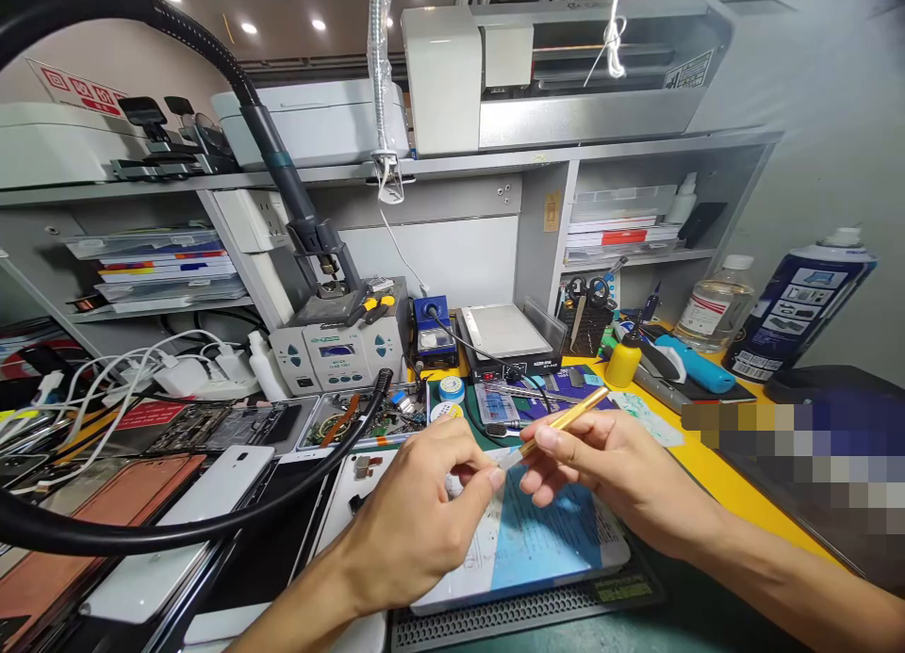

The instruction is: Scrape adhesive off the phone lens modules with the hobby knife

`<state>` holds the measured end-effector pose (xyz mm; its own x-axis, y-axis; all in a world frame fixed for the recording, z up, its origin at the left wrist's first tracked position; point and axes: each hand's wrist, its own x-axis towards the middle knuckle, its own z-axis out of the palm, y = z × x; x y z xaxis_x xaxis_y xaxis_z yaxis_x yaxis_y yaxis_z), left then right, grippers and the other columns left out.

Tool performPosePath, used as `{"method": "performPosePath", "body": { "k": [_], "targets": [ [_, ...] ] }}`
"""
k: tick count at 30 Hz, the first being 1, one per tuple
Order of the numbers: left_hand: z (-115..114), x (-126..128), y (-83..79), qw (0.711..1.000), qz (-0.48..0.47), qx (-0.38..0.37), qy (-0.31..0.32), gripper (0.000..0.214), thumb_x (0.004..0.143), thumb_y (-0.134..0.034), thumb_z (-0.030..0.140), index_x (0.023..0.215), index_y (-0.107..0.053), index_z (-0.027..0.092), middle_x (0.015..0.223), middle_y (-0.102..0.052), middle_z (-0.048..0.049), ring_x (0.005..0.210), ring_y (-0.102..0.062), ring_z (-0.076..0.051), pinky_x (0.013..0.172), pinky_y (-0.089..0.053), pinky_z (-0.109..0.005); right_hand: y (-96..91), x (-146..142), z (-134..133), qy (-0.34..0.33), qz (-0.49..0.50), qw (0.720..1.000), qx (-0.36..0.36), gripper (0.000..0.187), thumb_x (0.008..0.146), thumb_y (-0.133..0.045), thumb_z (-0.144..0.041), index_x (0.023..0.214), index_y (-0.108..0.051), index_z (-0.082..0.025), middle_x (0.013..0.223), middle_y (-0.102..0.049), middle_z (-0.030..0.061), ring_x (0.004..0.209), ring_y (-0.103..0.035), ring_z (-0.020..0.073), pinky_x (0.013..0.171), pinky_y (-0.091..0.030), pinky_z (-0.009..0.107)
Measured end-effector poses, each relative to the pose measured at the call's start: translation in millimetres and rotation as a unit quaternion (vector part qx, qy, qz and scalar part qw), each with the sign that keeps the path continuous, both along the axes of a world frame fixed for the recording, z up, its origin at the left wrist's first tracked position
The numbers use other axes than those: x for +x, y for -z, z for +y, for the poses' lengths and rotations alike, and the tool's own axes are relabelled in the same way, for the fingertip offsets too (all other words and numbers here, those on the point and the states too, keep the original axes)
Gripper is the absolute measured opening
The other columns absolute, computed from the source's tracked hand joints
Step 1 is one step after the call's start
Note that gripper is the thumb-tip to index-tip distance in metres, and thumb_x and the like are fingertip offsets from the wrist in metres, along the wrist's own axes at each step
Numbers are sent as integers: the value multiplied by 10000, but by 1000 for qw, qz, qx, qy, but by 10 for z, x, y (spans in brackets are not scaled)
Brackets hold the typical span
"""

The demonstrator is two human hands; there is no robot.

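My right hand [618, 453] grips the gold tool [576, 411] at frame centre: probably light, stiff, slick; hold mid-shaft. My left hand's [428, 507] fingers pinch beside its tip, contents indiscernible.

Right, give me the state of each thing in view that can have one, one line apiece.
Left hand: fingers curled; anything held is unclear.
Right hand: gripping the slim gold pen-shaped tool.
Gold tool: slanted, tip toward left hand.
Small yellow plastic bottle: upright.
Clear white-capped bottle: closed, upright.
Black-handled scissors: standing in the black mesh holder, handles up.
White rectangular phone-like slab: lying flat.
Black flexible hose: curved.
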<state>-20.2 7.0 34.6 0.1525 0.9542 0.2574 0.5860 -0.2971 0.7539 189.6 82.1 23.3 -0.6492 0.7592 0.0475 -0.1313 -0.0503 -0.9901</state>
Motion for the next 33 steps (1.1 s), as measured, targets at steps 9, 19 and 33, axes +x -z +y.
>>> {"method": "performPosePath", "body": {
  "k": [9, 19, 33],
  "targets": [
    [0, 45, 55, 998, 21, 56, -6, 272, 955, -524, 311, 701, -544, 215, 757, -554, -14, 782, -500, -181, 768, -392, -353, 40, -56, -48, 40, 23, 998, -53, 315, 844, -825, -469, 888, -792, -158, 843, -779, 79, 696, -750, 197, 677, -607, 312],
    [-30, 1, -7, 999, -35, -38, 15, 260, 946, -560, 393, 760, -633, 227, 822, -614, 1, 805, -552, -161, 674, -405, -294, 36, -69, -60, 22, 52, 994, -99, 289, 880, -805, -425, 935, -783, -142, 816, -767, 75, 704, -748, 179, 663, -611, 277],
    [5, -37, -66, 987, -107, -118, 34, 315, 898, -545, 397, 736, -748, 220, 798, -653, -10, 742, -562, -164, 680, -382, -325, 50, -75, -43, 7, 50, 991, -123, 266, 905, -785, -391, 931, -783, -126, 810, -762, 76, 682, -741, 170, 625, -615, 258]
  ]
}}
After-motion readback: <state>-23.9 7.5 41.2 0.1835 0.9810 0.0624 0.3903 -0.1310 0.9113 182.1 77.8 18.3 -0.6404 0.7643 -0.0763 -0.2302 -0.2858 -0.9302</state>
